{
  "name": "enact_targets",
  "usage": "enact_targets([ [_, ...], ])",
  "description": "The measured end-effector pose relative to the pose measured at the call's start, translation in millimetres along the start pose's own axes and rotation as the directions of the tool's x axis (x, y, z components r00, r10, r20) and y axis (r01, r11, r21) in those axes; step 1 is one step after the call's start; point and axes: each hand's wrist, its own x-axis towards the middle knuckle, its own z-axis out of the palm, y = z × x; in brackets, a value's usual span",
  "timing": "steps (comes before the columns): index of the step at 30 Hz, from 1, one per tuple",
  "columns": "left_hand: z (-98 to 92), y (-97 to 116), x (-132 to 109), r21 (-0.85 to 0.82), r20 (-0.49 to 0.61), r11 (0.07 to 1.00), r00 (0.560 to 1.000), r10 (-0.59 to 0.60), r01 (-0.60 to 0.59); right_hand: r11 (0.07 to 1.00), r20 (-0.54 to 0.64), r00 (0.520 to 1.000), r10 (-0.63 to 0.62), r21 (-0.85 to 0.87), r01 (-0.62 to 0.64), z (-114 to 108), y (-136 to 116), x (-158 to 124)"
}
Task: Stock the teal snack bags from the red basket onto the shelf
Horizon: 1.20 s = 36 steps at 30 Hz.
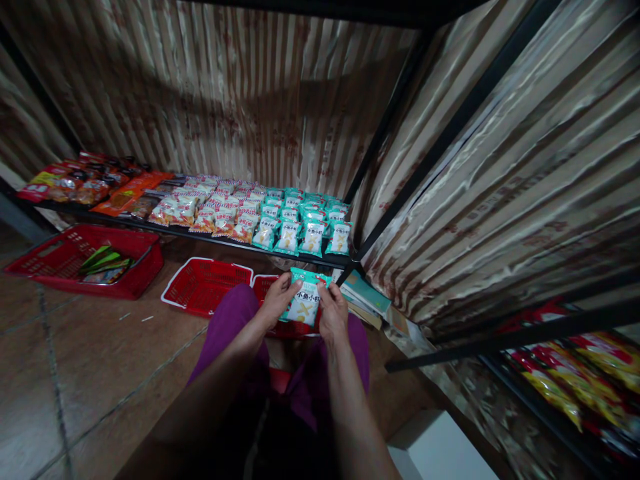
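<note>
Between both hands is a small teal and white snack bag (304, 308), upright with its printed front facing me. My left hand (278, 297) pinches its upper left side, the thumb on the front. On the upper right side, my right hand (332, 308) grips it the same way. The bag is above a red basket (265, 285) that stands between my knees, partly hidden by the bag and hands. Just beyond, rows of matching teal snack bags (313, 235) stand on the right end of a low black shelf (215, 241).
Left of the teal bags lie white and orange snack bags (220, 212), orange packets (131, 193) and red packs (80, 180). Red baskets (205, 283) sit on the floor, one (145, 277) holding green packets. A black shelf post (395, 213) and a white box (445, 447) are to the right.
</note>
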Motion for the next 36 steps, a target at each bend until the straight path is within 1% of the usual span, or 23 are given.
enact_targets([
  [4,-0.7,-2,2,0.012,-0.077,1.000,0.997,-0.022,0.023,1.000,-0.002,1.000,0.022,-0.007,-0.022,-4,6,2],
  [8,2.6,-5,5,-0.012,-0.067,0.999,0.997,-0.039,0.039,0.998,-0.048,0.997,0.053,-0.017,-0.054,-9,7,5],
  [13,5.4,-10,10,-0.041,-0.035,0.999,0.999,-0.024,0.023,0.995,-0.053,0.995,0.088,-0.033,-0.089,-12,4,5],
  [17,6.0,-12,11,-0.021,-0.078,0.999,0.996,-0.031,0.029,0.994,-0.068,0.992,0.109,-0.018,-0.110,-13,7,5],
  [21,7.3,-13,14,-0.057,-0.103,0.998,0.994,-0.044,0.038,0.993,-0.052,0.994,0.099,-0.052,-0.102,-15,11,9],
  [27,7.3,-18,33,-0.055,-0.079,0.998,0.996,-0.030,0.026,0.992,-0.021,0.996,0.089,-0.091,-0.091,-14,9,24],
  [30,5.5,-17,44,-0.049,-0.049,0.999,0.999,-0.012,0.010,0.991,-0.015,0.994,0.107,-0.075,-0.108,-12,10,35],
  [33,3.3,-15,55,-0.053,-0.020,0.998,1.000,-0.023,0.022,0.990,-0.001,0.992,0.125,-0.072,-0.125,-11,11,47],
  [36,1.6,-13,63,-0.047,0.004,0.999,1.000,-0.017,0.018,0.990,0.018,0.995,0.099,-0.101,-0.096,-10,10,58],
])
